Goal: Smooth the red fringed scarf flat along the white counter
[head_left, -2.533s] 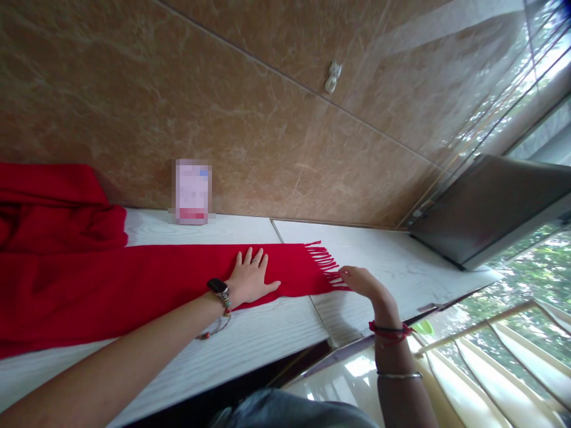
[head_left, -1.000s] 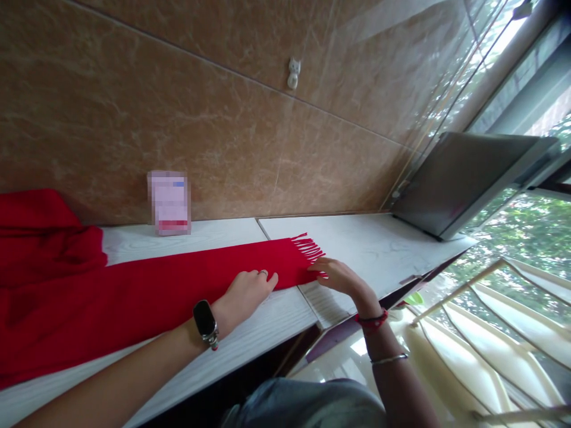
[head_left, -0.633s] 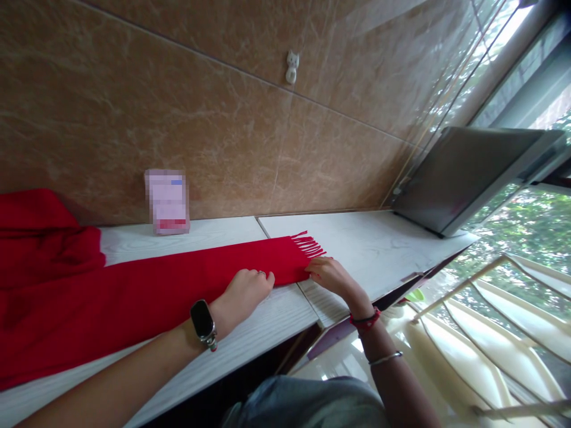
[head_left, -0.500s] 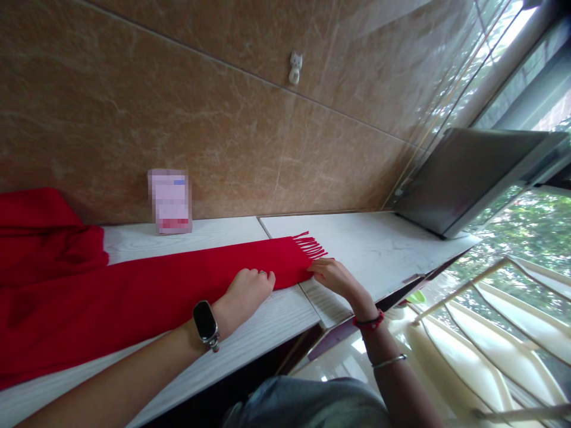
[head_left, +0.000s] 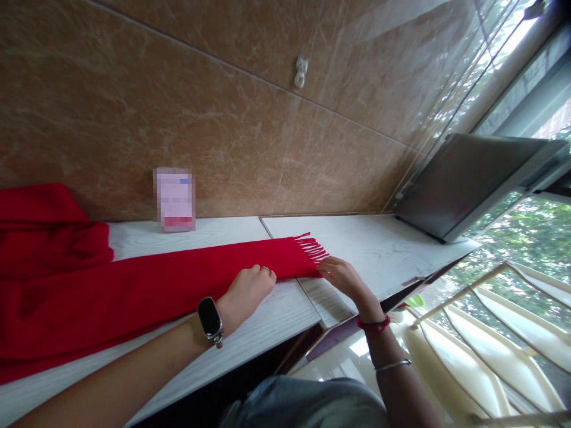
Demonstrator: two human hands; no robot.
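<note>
One red scarf (head_left: pixel 187 276), likely soft and light, suits holding by its near edge, which the right hand (head_left: pixel 342 278) pinches while the left hand (head_left: pixel 250 292) curls there, grip unclear.

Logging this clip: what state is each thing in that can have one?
Long red fringed cloth: flat toward its fringed end, rumpled at left.
Left hand: curled at the cloth's near edge.
Right hand: bent at the fringed end.
Pixelated pink rectangular object: standing upright.
Black rectangular watch: screen dark.
</note>
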